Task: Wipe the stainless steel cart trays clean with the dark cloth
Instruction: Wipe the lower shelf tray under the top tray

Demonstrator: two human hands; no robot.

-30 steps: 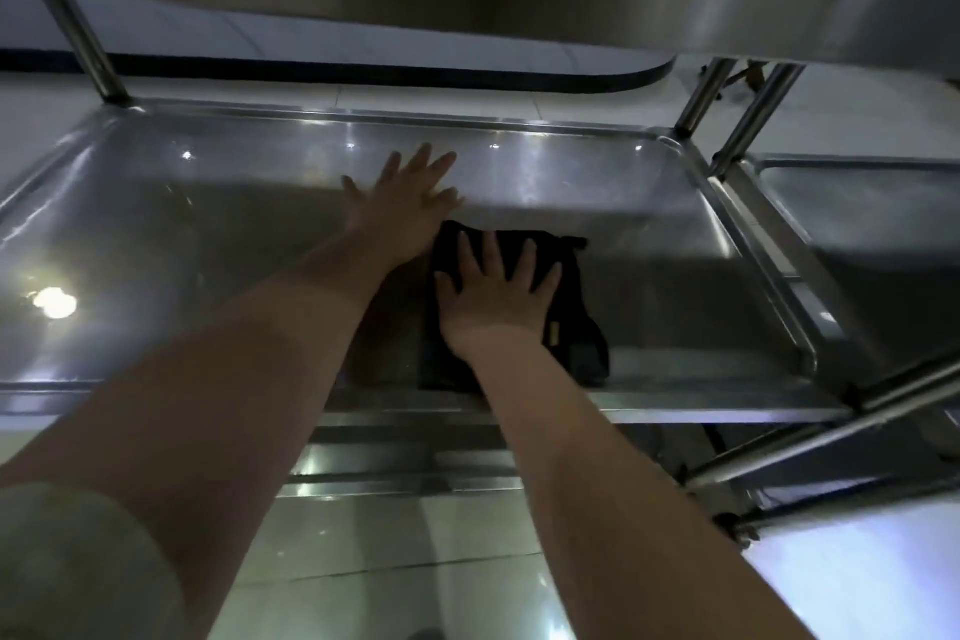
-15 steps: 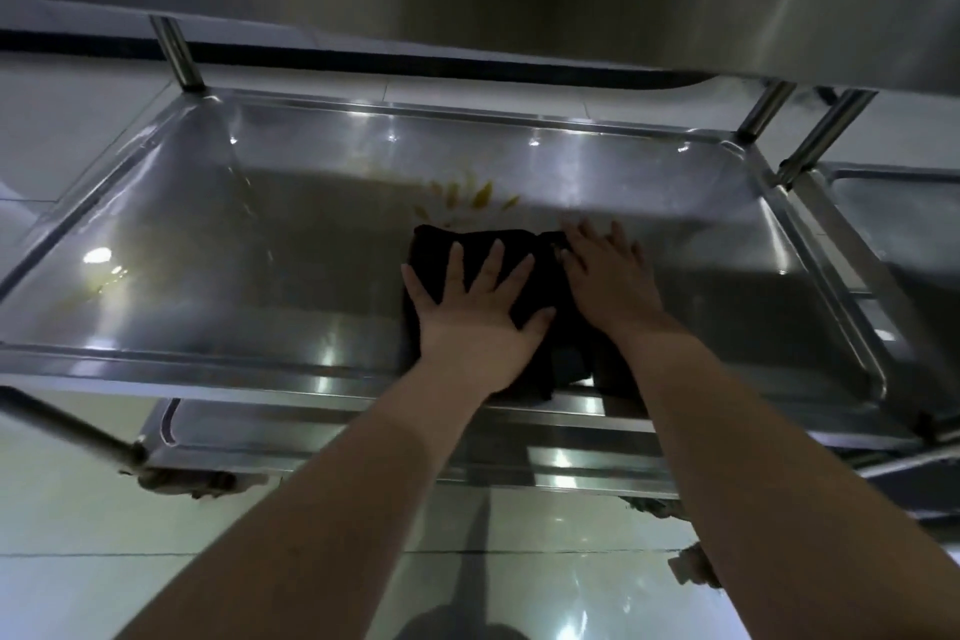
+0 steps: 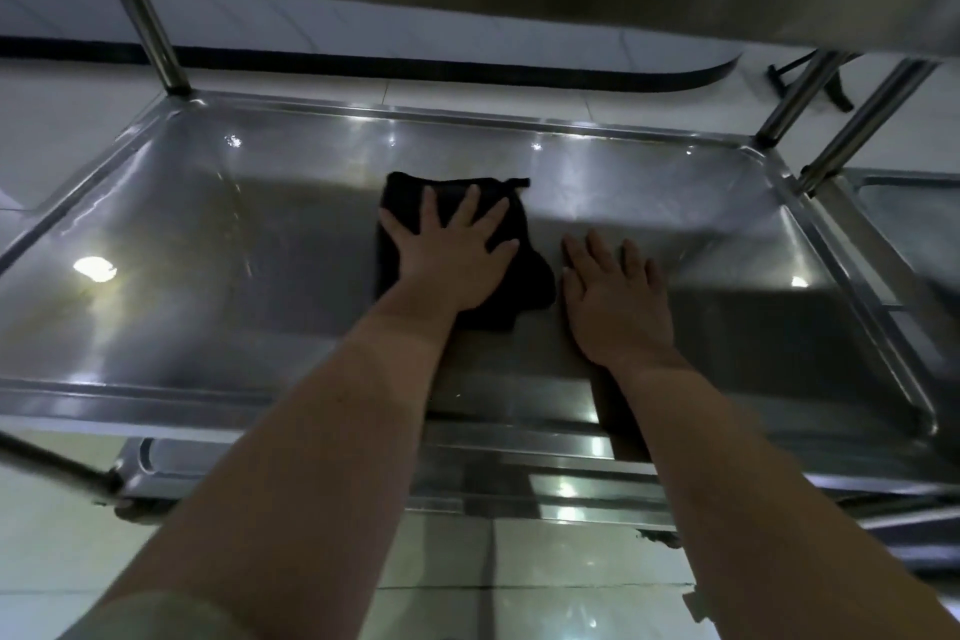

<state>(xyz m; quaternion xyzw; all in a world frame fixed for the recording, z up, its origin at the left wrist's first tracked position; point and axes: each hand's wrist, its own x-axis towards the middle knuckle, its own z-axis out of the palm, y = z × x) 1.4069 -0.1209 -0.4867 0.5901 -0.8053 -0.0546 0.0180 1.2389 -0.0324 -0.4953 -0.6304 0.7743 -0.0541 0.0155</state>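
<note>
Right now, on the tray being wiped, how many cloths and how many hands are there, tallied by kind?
dark cloth: 1
hands: 2 (left hand flat on the cloth, right hand beside it on the bare tray)
Total: 3

Both bare arms reach forward, nearly straight, the left forearm (image 3: pixel 322 431) angling in from the lower left and the right forearm (image 3: pixel 727 457) from the lower right. The left hand (image 3: pixel 452 260) lies palm down, its fingers (image 3: pixel 467 211) straight and spread wide, thumb out to the right. The right hand (image 3: pixel 615 307) sits just beside it, a little nearer the body, also flat and palm down, its fingers closer together
</note>
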